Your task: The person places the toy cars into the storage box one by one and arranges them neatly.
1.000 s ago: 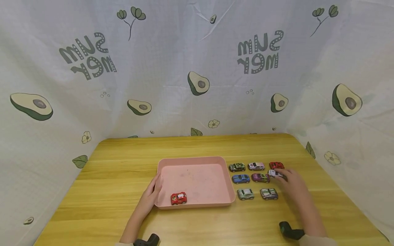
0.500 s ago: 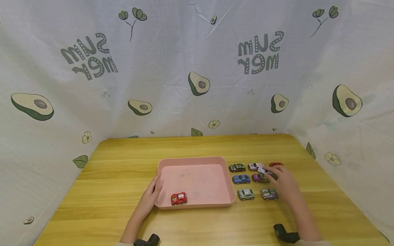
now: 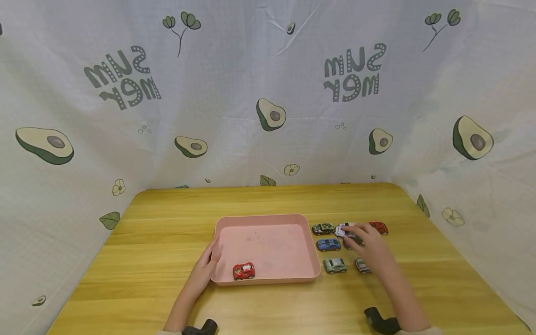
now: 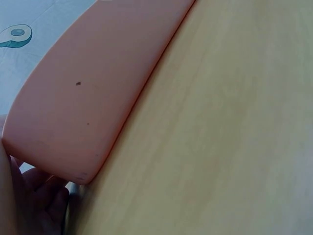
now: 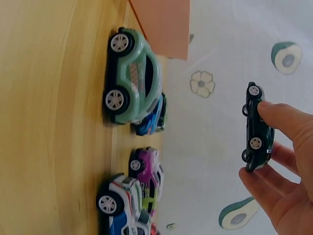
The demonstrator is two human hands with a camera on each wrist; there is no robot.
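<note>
My left hand (image 3: 205, 263) grips the left wall of a pink tray (image 3: 272, 244), thumb over its rim; in the left wrist view the fingers (image 4: 49, 196) lie against its end. A red toy car (image 3: 244, 271) sits in the tray's near left part. My right hand (image 3: 372, 246) pinches a toy car (image 5: 257, 125) between thumb and fingers, raised off the table. From the head its top looks white, while the right wrist view shows its dark side and wheels. Under it, the purple toy car (image 5: 146, 166) is partly hidden by the hand.
Right of the tray stand a dark green patterned car (image 3: 323, 229), a blue car (image 3: 328, 244) and a pale green car (image 3: 334, 265). A red car (image 3: 378, 227) is farther right, and a white-green car (image 3: 362, 265) lies below the right hand. A printed curtain (image 3: 268, 153) hangs behind the table.
My right hand has lifted the white-topped toy car from beside the red one and carried it left, over the purple car. The left hand and tray stay in place.
</note>
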